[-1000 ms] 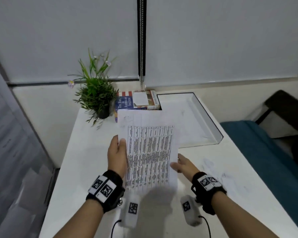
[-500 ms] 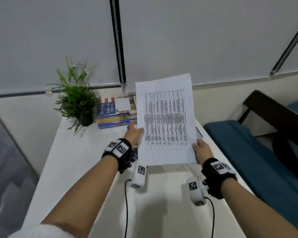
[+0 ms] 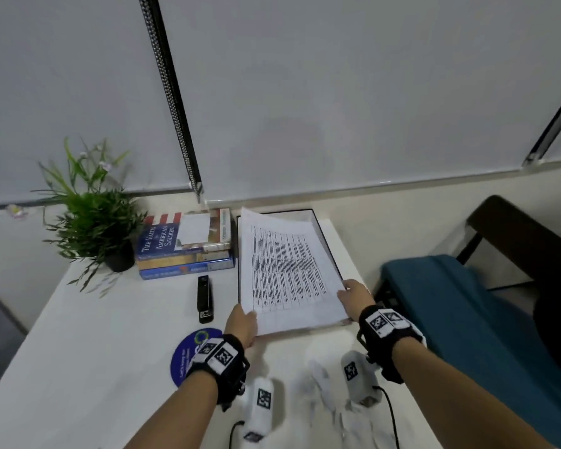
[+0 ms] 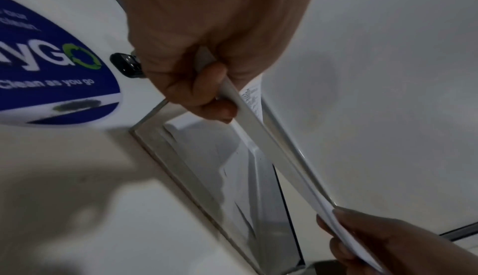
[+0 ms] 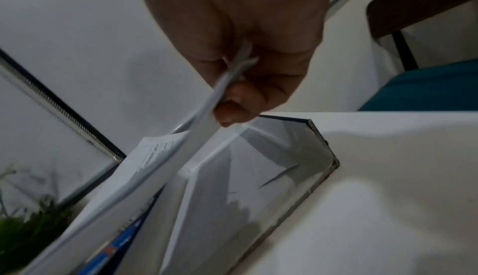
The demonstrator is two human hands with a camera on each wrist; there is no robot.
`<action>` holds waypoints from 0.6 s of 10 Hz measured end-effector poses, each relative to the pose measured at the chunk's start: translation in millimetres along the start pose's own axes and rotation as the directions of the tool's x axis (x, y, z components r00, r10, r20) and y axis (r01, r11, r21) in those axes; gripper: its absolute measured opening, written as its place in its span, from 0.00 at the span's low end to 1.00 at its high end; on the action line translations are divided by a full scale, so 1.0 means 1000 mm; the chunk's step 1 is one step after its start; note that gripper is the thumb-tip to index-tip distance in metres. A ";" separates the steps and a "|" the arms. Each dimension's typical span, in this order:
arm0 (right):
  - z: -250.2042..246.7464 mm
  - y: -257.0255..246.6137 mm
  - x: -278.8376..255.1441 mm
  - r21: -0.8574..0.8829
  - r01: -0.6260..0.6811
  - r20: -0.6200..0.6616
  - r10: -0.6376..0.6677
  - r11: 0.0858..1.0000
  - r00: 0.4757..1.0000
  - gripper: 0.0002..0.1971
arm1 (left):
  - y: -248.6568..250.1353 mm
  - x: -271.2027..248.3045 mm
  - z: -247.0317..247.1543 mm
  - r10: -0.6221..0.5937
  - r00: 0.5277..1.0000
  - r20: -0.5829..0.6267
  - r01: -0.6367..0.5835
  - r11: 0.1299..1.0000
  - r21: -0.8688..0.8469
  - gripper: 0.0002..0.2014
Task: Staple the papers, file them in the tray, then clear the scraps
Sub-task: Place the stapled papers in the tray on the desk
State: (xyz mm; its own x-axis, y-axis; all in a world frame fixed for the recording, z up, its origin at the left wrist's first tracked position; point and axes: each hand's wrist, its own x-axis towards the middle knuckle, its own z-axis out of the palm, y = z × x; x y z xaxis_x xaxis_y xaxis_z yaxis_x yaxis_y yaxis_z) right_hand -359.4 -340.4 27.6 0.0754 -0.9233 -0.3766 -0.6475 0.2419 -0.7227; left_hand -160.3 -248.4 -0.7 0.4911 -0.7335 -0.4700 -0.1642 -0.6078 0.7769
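Both hands hold the papers (image 3: 289, 273) over the tray (image 3: 329, 251), which sits on the table (image 3: 94, 335) at about 1 o'clock from the table's middle. The left hand (image 3: 242, 325) pinches the near left corner of the sheets between thumb and curled fingers (image 4: 207, 103); the right hand (image 3: 353, 298) pinches the near right corner the same way, seen edge-on from the right wrist view (image 5: 248, 99). The two hands are apart, one at each near corner. The papers lie tilted above the tray, the far edge lifted and slightly curled, and the wrist views show a gap between the sheets and the tray floor, so they are not yet resting in it. The stapler (image 3: 205, 299) lies on the table at 9 o'clock from the tray, just beside it, long axis pointing away from the person. At 12 o'clock from the stapler is a stack of books (image 3: 185, 244), touching the tray's left side at its far end, and at 9 o'clock from the books stands a potted plant (image 3: 94, 218). A round blue mat (image 3: 188, 354) lies at 6 o'clock from the stapler, partly under the left wrist. White scraps (image 3: 321, 380), blurred, lie on the table at 6 o'clock from the tray, between the forearms.
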 end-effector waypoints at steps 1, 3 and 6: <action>0.006 0.002 0.022 0.034 0.001 0.012 -0.002 0.999 1.000 0.23 | 0.013 0.020 0.007 0.005 0.999 -0.036 -0.004 0.999 0.036 0.20; 0.021 0.005 0.050 0.107 -0.008 -0.053 0.014 0.994 0.999 0.24 | 0.030 0.056 0.024 -0.028 0.999 -0.038 0.030 0.997 0.064 0.21; 0.036 0.008 0.071 0.117 -0.123 0.036 0.119 0.986 0.992 0.25 | 0.030 0.099 0.046 -0.131 0.986 -0.103 0.154 0.953 0.262 0.21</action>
State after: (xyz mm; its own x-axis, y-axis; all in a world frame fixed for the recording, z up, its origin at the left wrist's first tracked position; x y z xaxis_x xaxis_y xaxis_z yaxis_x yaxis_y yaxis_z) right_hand -332.2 -393.5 -25.6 0.0249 -0.8766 -0.4805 -0.5587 0.3864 -0.7338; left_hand -156.0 -353.5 -43.2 0.5937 -0.6120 -0.5224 -0.3045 -0.7718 0.5582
